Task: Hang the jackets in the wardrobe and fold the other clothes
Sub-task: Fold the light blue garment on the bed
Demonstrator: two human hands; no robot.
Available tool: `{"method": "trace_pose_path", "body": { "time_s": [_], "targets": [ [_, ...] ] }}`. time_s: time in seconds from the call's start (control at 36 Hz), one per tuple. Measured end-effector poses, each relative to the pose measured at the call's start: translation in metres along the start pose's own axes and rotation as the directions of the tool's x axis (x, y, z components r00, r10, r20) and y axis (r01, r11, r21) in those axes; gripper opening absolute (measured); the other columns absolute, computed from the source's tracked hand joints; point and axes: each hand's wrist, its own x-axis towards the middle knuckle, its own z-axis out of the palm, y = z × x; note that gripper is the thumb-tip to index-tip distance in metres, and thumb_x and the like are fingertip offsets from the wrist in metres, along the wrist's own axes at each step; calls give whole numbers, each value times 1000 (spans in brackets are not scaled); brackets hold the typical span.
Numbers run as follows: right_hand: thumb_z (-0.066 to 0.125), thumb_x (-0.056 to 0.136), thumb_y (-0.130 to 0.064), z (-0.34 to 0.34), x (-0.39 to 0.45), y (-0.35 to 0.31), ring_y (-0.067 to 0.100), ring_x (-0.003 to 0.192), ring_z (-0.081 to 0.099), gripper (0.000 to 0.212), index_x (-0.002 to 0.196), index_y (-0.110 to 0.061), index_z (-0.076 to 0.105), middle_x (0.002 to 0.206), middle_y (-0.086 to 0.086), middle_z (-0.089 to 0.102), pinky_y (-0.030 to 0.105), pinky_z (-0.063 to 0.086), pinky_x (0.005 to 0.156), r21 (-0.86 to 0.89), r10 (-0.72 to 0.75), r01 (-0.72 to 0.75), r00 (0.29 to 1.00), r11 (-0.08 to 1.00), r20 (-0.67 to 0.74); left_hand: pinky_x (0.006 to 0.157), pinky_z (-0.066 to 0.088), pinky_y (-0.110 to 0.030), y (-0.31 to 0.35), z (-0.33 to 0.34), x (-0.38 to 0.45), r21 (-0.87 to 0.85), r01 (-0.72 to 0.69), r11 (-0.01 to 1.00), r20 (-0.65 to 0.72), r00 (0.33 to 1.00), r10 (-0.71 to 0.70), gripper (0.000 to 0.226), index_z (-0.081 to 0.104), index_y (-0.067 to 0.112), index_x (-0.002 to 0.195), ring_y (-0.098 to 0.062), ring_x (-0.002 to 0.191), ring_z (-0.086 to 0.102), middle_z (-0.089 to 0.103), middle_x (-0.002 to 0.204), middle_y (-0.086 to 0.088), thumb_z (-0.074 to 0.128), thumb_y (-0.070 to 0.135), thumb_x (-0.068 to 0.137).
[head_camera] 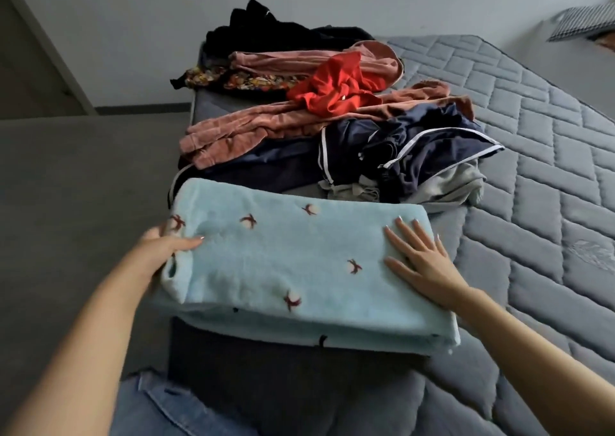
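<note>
Two hands: we see both on the blue fleece, folded at the near corner of the mattress.
Left hand: our left hand grips the fleece's left end, thumb on top and fingers curled under the edge.
Right hand: our right hand lies flat on the fleece's right end, fingers straight and spread wide, pressing down.
Fleece: it is pale blue with small dark red motifs, and its near edge hangs just past the mattress edge.
Pile: beyond the fleece, unfolded clothes lie along the mattress's left side: grey cloth under a navy garment with white piping, then pink trousers, a red top, a second pink piece, a floral cloth, and a black garment farthest off.
Floor: grey floor lies to the left.
Jeans: our denim leg shows at the bottom.
</note>
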Motion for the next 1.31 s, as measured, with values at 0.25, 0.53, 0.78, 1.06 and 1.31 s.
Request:
{"method": "trace_pose_path", "body": {
  "time_s": [0.25, 0.53, 0.78, 1.06, 1.31],
  "targets": [
    [2, 79, -79, 29, 14, -18, 12, 141, -30, 71, 142, -54, -21, 157, -17, -22, 52, -15, 116, -113, 8, -11, 1000, 993, -22, 62, 44, -27, -53, -11, 8, 77, -27, 997, -113, 993, 35, 22, 60, 9, 96, -24, 87, 62, 64, 86, 0, 75, 10, 80],
    [7, 80, -83, 35, -19, -52, 17, 145, -25, 87, 150, -36, -14, 158, -10, -22, 50, -18, 115, -160, -26, 14, 997, 987, -74, 110, 32, -46, -27, 83, -28, 701, -637, 320, 221, 621, 752, 46, 56, 17, 132, -29, 131, 45, 49, 143, -8, 65, 26, 88],
    [16, 87, -77, 51, -44, -32, 18, 148, -13, 76, 152, -41, 3, 161, -12, -7, 52, -10, 117, -150, -53, 42, 996, 988, -72, 116, -19, -39, -93, 77, 11, 863, -502, 52, 430, 785, 446, 73, -9, 39, 148, -16, 146, -18, -11, 160, 5, -10, 73, 84],
    [45, 98, -17, 13, -52, 16, 25, 84, 55, 24, 120, -17, 54, 99, 5, 57, 24, 49, 58, 961, 658, -278, 725, 6, 206, 118, -3, -47, -56, 170, -47, 690, -723, 31, 524, 529, 668, 59, 19, 29, 152, -17, 147, -2, 3, 162, -4, 19, 50, 97],
    [47, 96, -10, 6, -48, 15, 32, 78, 40, 38, 134, -10, 52, 97, 18, 53, 33, 40, 64, 885, 142, -466, 875, -17, 463, 115, -22, -44, -93, 188, -38, 771, -637, -16, 579, 690, 434, 60, -46, 36, 132, -13, 137, -38, -44, 149, 5, -7, 59, 92]
  ]
}}
